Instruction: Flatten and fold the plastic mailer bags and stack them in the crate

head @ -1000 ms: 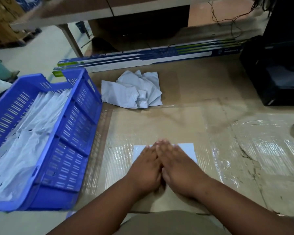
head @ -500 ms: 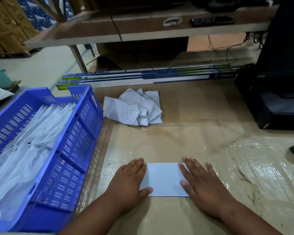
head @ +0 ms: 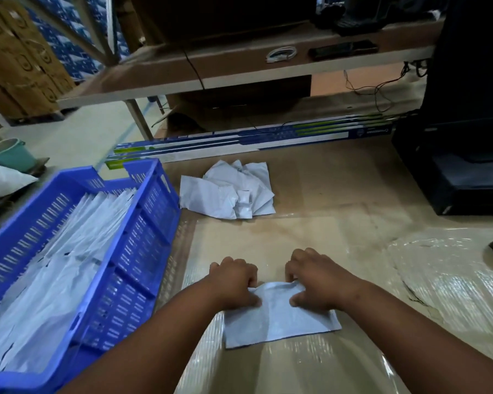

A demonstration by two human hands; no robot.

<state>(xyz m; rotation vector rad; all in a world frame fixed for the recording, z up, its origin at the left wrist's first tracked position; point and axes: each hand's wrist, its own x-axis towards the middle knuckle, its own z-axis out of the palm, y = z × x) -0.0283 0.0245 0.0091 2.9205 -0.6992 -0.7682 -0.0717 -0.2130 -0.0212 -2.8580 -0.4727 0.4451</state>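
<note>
1. While both hands pinched its far edge, the folded bag (head: 279,319) lay on the table (head: 339,194) at lower centre, not yet crated.
2. Left hand (head: 234,282) and right hand (head: 316,282) had fingers curled over that edge, thumbs on top.
3. At left, the crate (head: 143,251) held many flattened bags (head: 54,274).
4. Crumpled bags (head: 228,191) waited at centre, so work remained.

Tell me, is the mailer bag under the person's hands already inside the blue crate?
No, the mailer bag lies on the table, pinched by the left hand and right hand, to the right of the blue crate.
</note>
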